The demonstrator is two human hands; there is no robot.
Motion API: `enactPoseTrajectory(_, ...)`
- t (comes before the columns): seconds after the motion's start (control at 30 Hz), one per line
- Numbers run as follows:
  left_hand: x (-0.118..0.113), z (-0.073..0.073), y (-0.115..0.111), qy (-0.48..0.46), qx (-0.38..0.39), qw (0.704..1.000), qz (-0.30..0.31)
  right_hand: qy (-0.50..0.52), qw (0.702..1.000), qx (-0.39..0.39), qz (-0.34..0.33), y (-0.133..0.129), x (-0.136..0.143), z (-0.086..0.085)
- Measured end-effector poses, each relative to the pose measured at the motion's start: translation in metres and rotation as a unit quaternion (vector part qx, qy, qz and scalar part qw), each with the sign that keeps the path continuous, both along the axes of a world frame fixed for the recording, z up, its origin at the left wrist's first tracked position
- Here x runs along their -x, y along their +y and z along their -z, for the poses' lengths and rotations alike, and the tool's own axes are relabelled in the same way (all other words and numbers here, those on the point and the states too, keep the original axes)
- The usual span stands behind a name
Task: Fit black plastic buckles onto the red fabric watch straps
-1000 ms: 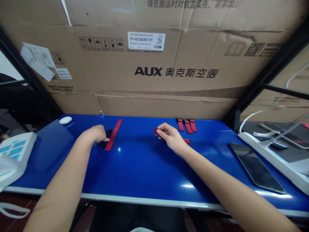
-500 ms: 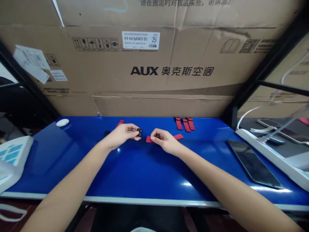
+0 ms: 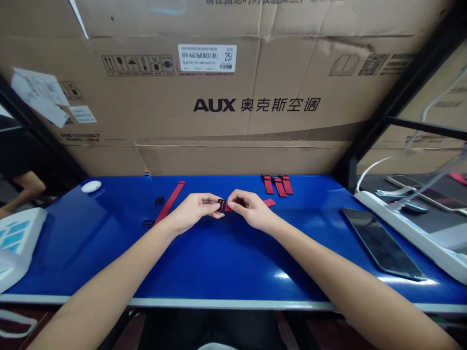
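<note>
My left hand [image 3: 199,210] pinches a small black buckle [image 3: 221,205] between thumb and fingers. Close beside it, my right hand [image 3: 250,208] is closed on a red strap [image 3: 269,202], whose near end meets the buckle; red shows in the buckle's opening. How far the strap passes through is hidden by my fingers. The strap's other end sticks out to the right behind my right hand. Left of my hands another red strap [image 3: 170,201] lies slantwise on the blue table, with a black buckle [image 3: 159,200] and a second one [image 3: 148,223] near it.
Several red straps with black buckles [image 3: 278,186] lie at the back of the blue table [image 3: 226,272]. A dark phone [image 3: 381,243] and a white power strip [image 3: 408,233] are on the right. At left are a white oval object [image 3: 91,186] and a white device [image 3: 22,243]. A cardboard box [image 3: 255,126] stands behind.
My left hand has moved right with the buckle, which now meets the strap's end at my right hand. The view has shifted slightly. Another person's arm now shows at far left.
</note>
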State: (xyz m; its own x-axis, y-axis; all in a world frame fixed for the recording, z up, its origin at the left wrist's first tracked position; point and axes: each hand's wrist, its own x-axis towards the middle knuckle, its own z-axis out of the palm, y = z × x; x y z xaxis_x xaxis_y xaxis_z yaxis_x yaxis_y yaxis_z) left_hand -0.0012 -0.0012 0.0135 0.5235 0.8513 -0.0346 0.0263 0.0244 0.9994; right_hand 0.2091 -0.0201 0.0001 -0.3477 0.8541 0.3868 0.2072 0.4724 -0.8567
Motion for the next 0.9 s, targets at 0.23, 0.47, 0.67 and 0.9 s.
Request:
enactPoseTrajectory(0.23, -0.006, 0.003, -0.002, -0.022, -0.009, 1.000, -0.010, 0.109, 0.992, 0.059, -0.015, -0.003, 0.008, 0.004)
enactPoseTrajectory(0.47, -0.018, 0.009, -0.007, 0.021, -0.021, 0.999, -0.015, 0.132, 0.989, 0.070, -0.018, -0.003, 0.009, 0.004)
enactPoseTrajectory(0.67, -0.018, 0.010, -0.006, 0.138, -0.145, 0.975, -0.095, -0.007, 0.998, -0.017, 0.061, 0.003, -0.001, 0.004)
enactPoseTrajectory(0.9, -0.019, 0.007, -0.012, 0.172, -0.192, 0.959, -0.116, -0.096, 0.983, -0.087, 0.133, 0.000, 0.006, 0.012)
